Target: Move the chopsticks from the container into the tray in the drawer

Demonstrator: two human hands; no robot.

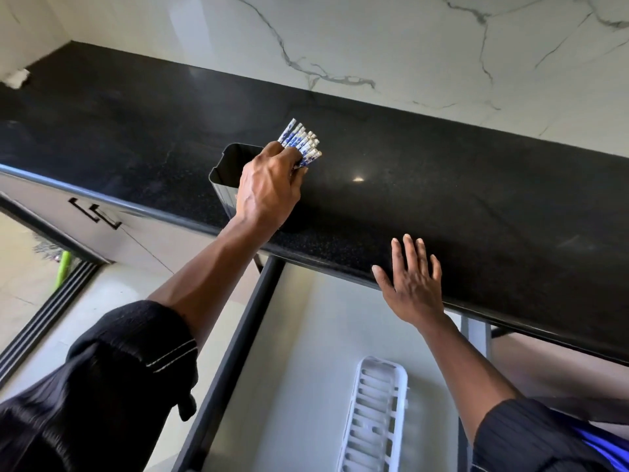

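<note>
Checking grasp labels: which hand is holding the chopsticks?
The left hand, fingers closed around the blue-and-white chopsticks at the container. The right hand is open and empty.

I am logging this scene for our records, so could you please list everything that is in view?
chopsticks: one bundle, blue and white, held above the container
container: one, dark, on the counter near its front edge
counter: one, black, across the middle
wall: one, white marble with grey veins, behind the counter
drawer: one, dark frame, pale floor, pulled open below the counter
tray: one, white, slotted, in the drawer
cabinet handles: two, black, lower left
left hand: closed on the chopsticks
right hand: open, fingers spread, at the counter's front edge
sleeves: two, black
</note>
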